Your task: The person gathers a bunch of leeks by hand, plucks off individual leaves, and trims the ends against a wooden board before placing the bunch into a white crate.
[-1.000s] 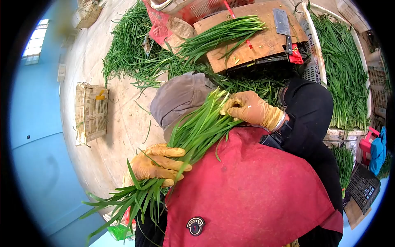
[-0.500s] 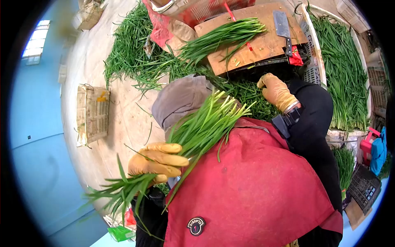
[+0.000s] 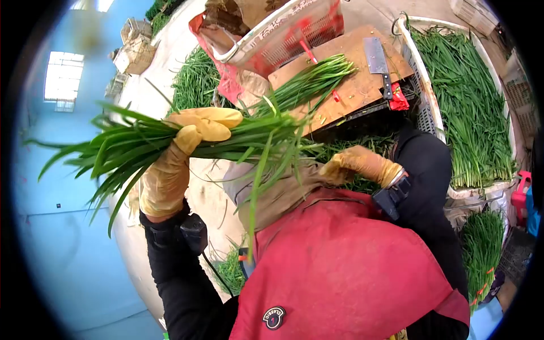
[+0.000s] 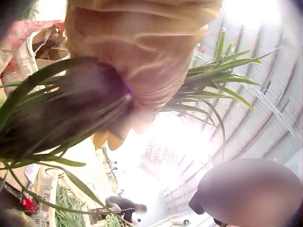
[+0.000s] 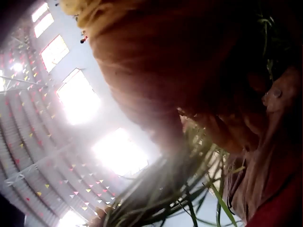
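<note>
In the head view my gloved left hand (image 3: 184,144) grips a bunch of garlic chives (image 3: 127,141) round its middle and holds it up. Long flat leaves fan out to the left; some strands hang down over the lap. The left wrist view shows the yellow glove (image 4: 132,52) with chives (image 4: 222,78) sticking out on both sides. My gloved right hand (image 3: 358,163) is low over the lap, its fingers loosely bent beside the red apron (image 3: 351,249). In the right wrist view more chives (image 5: 156,194) are beyond its fingers.
A cutting board (image 3: 368,73) ahead carries another bunch of chives (image 3: 317,82) and a cleaver (image 3: 375,59). Behind it stands a basket (image 3: 283,34). A large crate (image 3: 416,62) full of chives is on the right. Loose chives (image 3: 195,82) lie on the floor.
The left hand has raised the bunch from the lap, up and forward. The right hand let go of the bunch's pale end, moved away, then came back lower toward the lap.
</note>
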Motion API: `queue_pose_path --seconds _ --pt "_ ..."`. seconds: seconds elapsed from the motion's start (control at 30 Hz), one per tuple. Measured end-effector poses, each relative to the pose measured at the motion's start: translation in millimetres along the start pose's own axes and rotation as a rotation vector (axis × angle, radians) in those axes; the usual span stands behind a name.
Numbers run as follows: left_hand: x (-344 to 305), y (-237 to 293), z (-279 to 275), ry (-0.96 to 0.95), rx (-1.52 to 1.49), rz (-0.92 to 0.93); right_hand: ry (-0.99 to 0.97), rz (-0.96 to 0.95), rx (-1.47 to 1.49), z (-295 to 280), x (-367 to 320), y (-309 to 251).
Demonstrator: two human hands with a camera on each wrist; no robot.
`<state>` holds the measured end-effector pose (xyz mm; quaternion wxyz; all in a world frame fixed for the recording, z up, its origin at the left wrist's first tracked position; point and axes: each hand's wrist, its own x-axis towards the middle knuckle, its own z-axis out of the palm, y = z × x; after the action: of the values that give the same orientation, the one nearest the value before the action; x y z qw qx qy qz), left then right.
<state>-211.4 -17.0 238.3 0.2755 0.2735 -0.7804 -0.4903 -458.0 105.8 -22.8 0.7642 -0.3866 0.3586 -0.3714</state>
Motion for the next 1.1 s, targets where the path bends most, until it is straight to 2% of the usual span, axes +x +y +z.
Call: queue_pose_path --seconds 0.07,0.13,0.2,0.27,0.3,0.33,0.4,0.47,0.57,0.67,0.7,0.8,0.83,0.93,1.0,1.07,1.1 --pt "7.4 10.8 5.7 -0.047 0.125 0.125 -0.127 -0.091 0.096 3.6 13.0 9.0" --pt "-0.2 13.0 8.1 -0.105 0.162 0.219 -0.085 -0.180 0.251 8.4 32.5 30.3" --pt "-12.6 15.3 12.7 -0.279 0.187 0.297 -0.080 -0.169 0.488 12.0 39.9 33.1" --pt "-37.7 8.5 17.6 -0.374 0.302 0.285 -0.075 -0.147 0.725 14.1 47.1 39.5" --pt "-50.2 -3.0 15.2 -0.485 0.335 0.239 -0.308 -0.271 0.648 4.5 62.5 56.7" --pt "-65.6 -15.1 12.8 -0.592 0.365 0.191 -0.281 -0.267 0.711 7.3 60.1 57.2" --pt "-108.6 -24.6 27.3 -0.595 0.403 0.026 -0.228 -0.249 0.827 18.0 51.3 43.6" --pt "-137.5 -38.5 26.9 -0.698 0.464 -0.174 -0.124 -0.251 0.849 30.4 53.2 33.2" --pt "-172.2 -68.4 25.6 -0.703 0.561 -0.054 -0.070 -0.193 0.827 33.2 66.7 33.7" --pt "-186.2 -65.3 21.4 -0.584 0.442 -0.187 0.049 -0.243 0.784 32.5 91.7 49.4" --pt "-193.4 -72.9 14.7 -0.602 0.513 -0.090 0.015 -0.171 0.812 29.3 94.4 53.2" --pt "-190.9 -60.5 32.3 -0.004 -0.315 -1.039 -0.024 -0.224 0.757 36.8 105.9 38.7" --pt "-188.7 -59.6 28.8 0.106 -0.457 -1.151 0.019 -0.233 0.764 42.6 107.4 31.9" --pt "-235.6 -100.1 -24.3 -0.224 0.363 -0.428 0.018 -0.235 0.712 46.1 112.2 21.1" --pt "-241.3 -117.4 -60.0 0.040 0.303 -0.579 -0.031 -0.258 0.745 49.8 113.9 13.2" --pt "-220.6 -128.0 -99.1 0.202 0.261 -0.516 -0.024 -0.289 0.701 49.3 116.3 10.9" --pt "-192.3 -119.2 -102.1 0.241 0.262 -0.423 -0.044 -0.300 0.727 50.3 114.9 9.1"
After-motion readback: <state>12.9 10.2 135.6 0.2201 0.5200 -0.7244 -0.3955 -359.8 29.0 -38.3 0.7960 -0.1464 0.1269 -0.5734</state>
